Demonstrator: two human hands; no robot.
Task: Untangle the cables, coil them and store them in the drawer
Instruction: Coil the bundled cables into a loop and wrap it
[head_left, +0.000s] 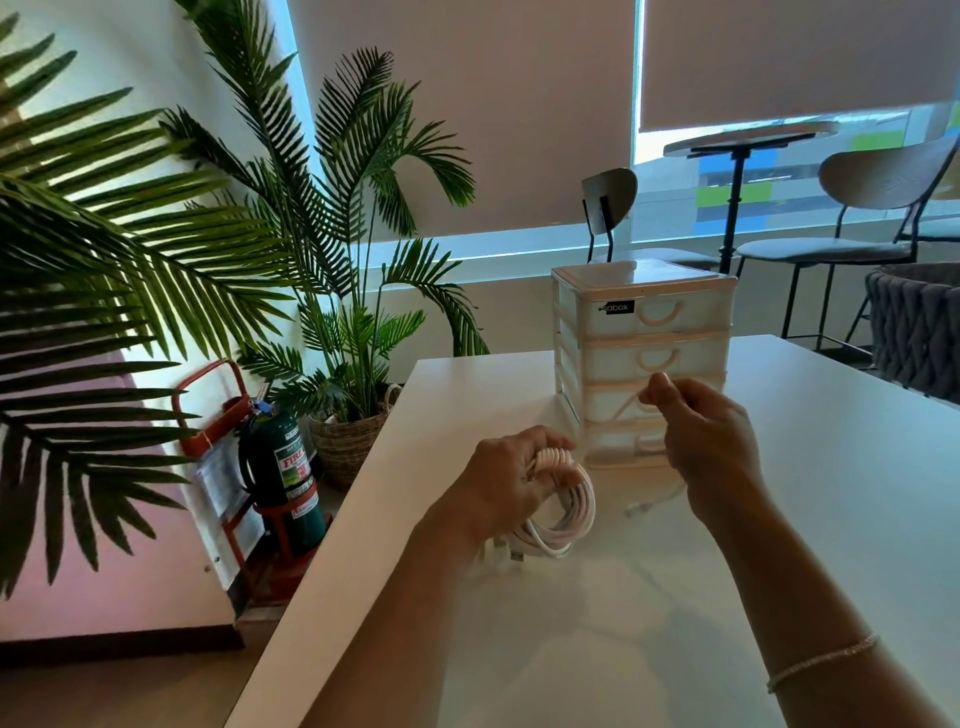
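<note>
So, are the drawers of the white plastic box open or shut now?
Shut, the upper three: on the drawer unit their fronts sit flush with the frame. The right hand partly hides the lowest.

Café-like lounge: round table (748, 139), chairs (852, 218), potted palm (332, 218).

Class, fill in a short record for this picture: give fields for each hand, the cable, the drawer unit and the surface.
left hand: grips a coiled bundle of white cable
right hand: raised, pinching a loose strand of the cable
cable: mostly coiled, loops hang from the left hand to the table; one end lies loose
drawer unit: white, upright, all drawers shut
table: white, holds the drawer unit
</note>
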